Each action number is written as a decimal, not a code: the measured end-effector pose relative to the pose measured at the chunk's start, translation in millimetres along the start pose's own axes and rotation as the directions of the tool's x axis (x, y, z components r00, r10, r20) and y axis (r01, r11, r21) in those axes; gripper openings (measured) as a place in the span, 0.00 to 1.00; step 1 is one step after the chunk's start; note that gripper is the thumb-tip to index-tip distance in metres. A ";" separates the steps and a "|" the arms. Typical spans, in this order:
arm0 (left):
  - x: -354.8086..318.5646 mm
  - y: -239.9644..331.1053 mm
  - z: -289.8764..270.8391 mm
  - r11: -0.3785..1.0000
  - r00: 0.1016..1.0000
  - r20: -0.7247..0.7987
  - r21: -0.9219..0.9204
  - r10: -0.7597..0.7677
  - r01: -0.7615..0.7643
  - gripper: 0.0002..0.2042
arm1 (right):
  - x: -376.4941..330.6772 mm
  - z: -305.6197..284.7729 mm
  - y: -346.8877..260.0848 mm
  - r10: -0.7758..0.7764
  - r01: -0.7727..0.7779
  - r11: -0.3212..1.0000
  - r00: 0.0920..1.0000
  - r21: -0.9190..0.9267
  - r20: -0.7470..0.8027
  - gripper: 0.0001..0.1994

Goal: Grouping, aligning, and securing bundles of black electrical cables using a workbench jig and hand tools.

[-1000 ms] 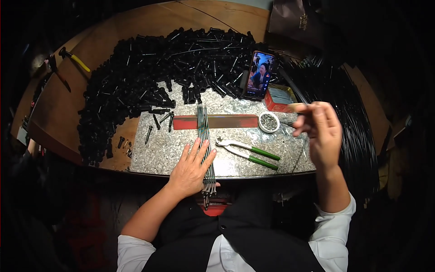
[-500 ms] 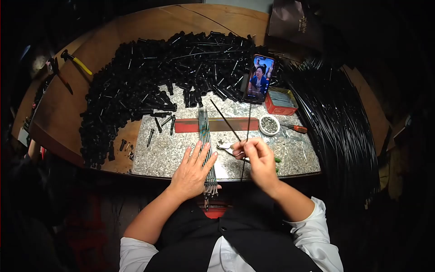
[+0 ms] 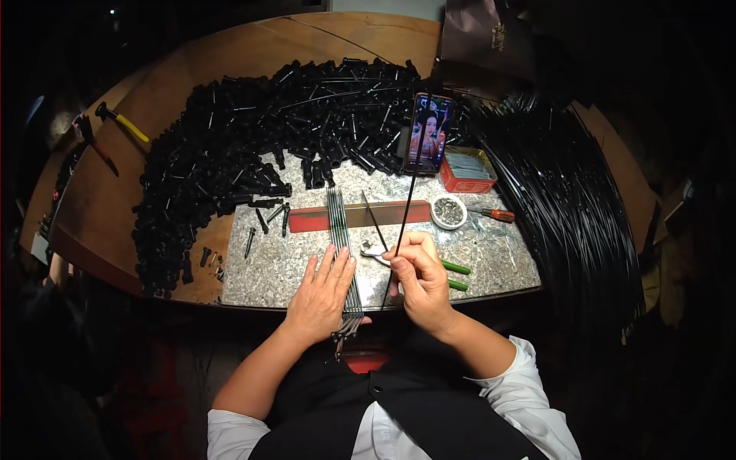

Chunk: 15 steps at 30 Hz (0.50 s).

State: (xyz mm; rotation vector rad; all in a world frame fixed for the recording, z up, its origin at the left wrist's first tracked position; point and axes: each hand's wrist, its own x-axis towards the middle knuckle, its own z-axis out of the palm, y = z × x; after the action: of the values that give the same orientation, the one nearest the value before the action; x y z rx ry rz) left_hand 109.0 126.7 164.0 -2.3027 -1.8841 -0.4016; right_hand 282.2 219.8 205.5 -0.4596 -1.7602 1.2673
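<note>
My left hand (image 3: 320, 297) lies flat with fingers stretched over a row of thin dark cables (image 3: 340, 222), laid side by side across a red bar (image 3: 309, 218). The near ends of the row, with small fittings, hang past the table edge. Held upright in the closed fingertips of my right hand (image 3: 422, 280) is a long thin black cable (image 3: 408, 207), reaching up in front of the phone. Another dark line slants from the bar toward this hand; I cannot tell whether it is a cable or a shadow. Pliers with green handles (image 3: 457, 268) lie partly hidden beneath the right hand.
A big heap of black tubular parts (image 3: 253, 130) fills the back left. A lit phone (image 3: 426, 134) stands near a red box (image 3: 468, 170), a white bowl of small metal pieces (image 3: 448, 211) and an orange-handled screwdriver (image 3: 500, 215). Long black cables (image 3: 567, 207) lie at right.
My right hand has shifted slightly left and nearer, the held cable standing more upright and showing higher. More of the pliers' green handles shows. My left hand stays on the row.
</note>
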 end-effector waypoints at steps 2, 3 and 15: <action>-0.7 0.8 -0.8 1.000 1.000 0.009 -0.001 0.003 -0.002 0.50 | -6.9 1.3 4.6 0.009 -0.008 1.000 0.999 -0.028 0.049 0.06; -1.1 1.2 -1.0 0.999 1.000 0.008 -0.033 -0.005 0.005 0.47 | -12.4 3.2 3.7 0.042 -0.039 0.999 0.995 -0.032 0.086 0.06; 2.2 2.0 -1.4 0.999 1.000 0.005 -0.037 0.013 -0.013 0.31 | -43.6 3.4 20.0 0.032 0.055 0.967 0.943 -0.247 0.332 0.10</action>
State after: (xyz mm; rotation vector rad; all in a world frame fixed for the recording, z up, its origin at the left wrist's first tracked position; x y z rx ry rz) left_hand 111.2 128.0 166.1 -2.3407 -1.8784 -0.4330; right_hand 298.8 194.7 168.0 -0.3922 -2.2252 1.1663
